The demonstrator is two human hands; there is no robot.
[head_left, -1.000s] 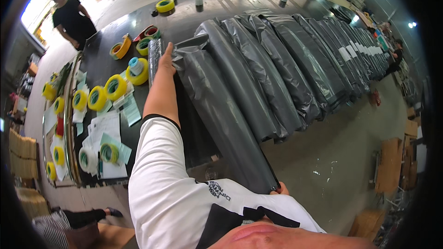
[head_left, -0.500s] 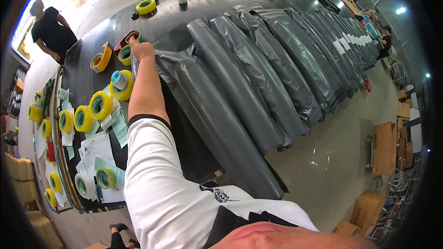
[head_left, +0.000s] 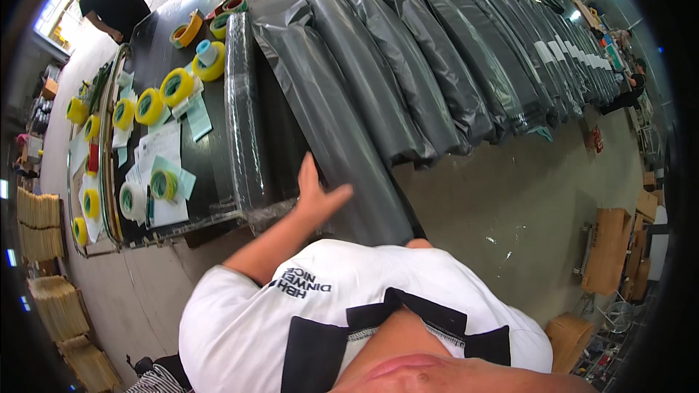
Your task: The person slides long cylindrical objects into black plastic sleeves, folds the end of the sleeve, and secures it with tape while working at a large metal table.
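Bright daylight floods in from the upper left of the frame, glinting off long glossy grey plastic-wrapped rolls [head_left: 408, 80]. Strong fisheye bending and black corners; centre sharp.

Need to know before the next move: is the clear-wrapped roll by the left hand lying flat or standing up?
Lying flat. The roll stretches lengthwise along the table, its near end by the left hand.

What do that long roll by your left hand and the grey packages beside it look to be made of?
Long roll: dark core under clear glossy plastic film, judging by the shiny crinkles. Grey packages: soft matte plastic bagging, creased and sagging. Left hand is open at the roll's near end.
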